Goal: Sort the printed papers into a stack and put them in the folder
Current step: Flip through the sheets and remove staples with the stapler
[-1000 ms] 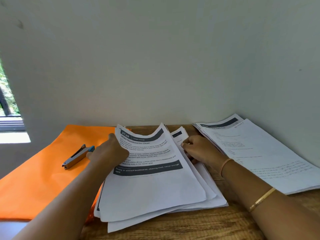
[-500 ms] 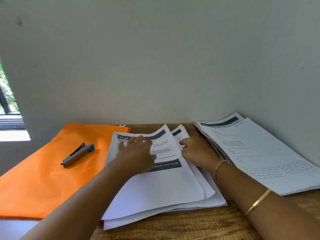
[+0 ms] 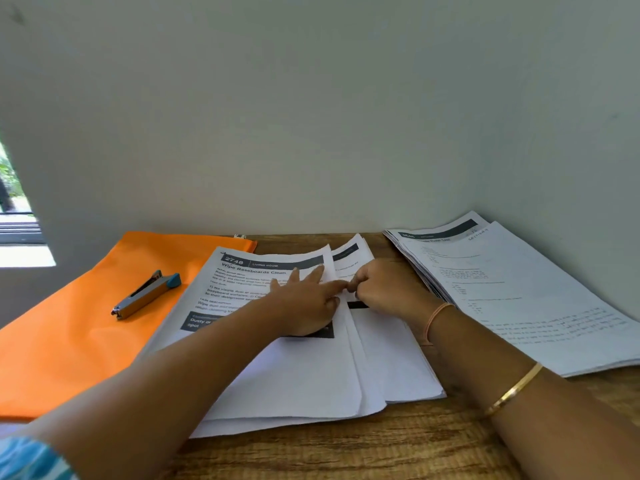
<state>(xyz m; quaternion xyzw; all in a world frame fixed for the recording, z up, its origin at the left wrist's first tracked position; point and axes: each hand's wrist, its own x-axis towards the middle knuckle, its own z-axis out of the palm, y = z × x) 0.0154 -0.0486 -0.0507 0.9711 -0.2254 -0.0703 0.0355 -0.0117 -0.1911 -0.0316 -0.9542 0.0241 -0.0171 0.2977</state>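
A loose pile of printed papers (image 3: 304, 375) lies in the middle of the wooden table; its top sheet reads "Wipe Baseboards Clean". My left hand (image 3: 304, 303) lies flat on that top sheet with its fingers straight and spread. My right hand (image 3: 384, 289) is beside it, fingers curled, pinching the edge of a sheet in the pile. A second stack of printed papers (image 3: 519, 292) lies at the right against the wall. The orange folder (image 3: 69, 334) lies flat at the left, partly under the middle pile.
A metal stapler (image 3: 147, 294) with a blue end rests on the orange folder. White walls close in behind and on the right. A bare strip of wooden table (image 3: 346, 452) runs along the near edge. A window opening shows at the far left.
The top sheet, lifted by my left hand a second ago, now lies flat. My left hand slid right across it toward my right hand, which stayed at the pile's edge.
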